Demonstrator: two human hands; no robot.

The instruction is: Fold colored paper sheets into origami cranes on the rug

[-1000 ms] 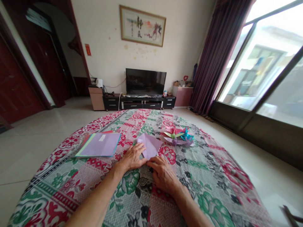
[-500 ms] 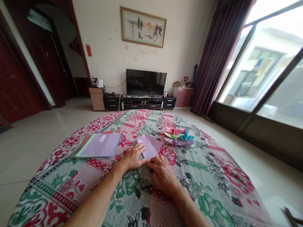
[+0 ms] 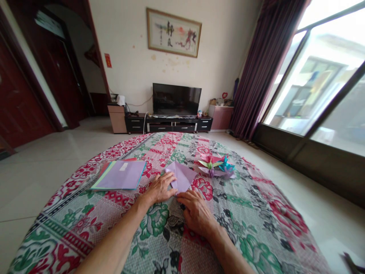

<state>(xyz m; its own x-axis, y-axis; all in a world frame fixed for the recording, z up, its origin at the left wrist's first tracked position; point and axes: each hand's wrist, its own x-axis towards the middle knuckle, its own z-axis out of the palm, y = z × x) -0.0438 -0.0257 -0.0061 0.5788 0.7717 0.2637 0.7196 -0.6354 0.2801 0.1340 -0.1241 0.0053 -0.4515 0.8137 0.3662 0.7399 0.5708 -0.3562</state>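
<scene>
A folded sheet of light purple origami paper [image 3: 184,177] lies on the patterned tablecloth in front of me, creased, with one corner pointing towards me. My left hand [image 3: 162,187] rests on its left side, fingers stretched out flat over the edge. My right hand [image 3: 196,208] is at the near corner, its fingers bent and pressed together on the paper tip. That tip is mostly hidden under the fingers.
To the left lies a stack of coloured paper [image 3: 125,176], purple on top. Several folded paper cranes [image 3: 211,166] in pink, green, blue and purple sit to the right. The round table is covered by a floral tablecloth [image 3: 245,213]. A television [image 3: 176,99] stands beyond it.
The left hand's fingers have shifted very slightly on the paper. The right hand stays at the near corner, and the paper keeps its shape.
</scene>
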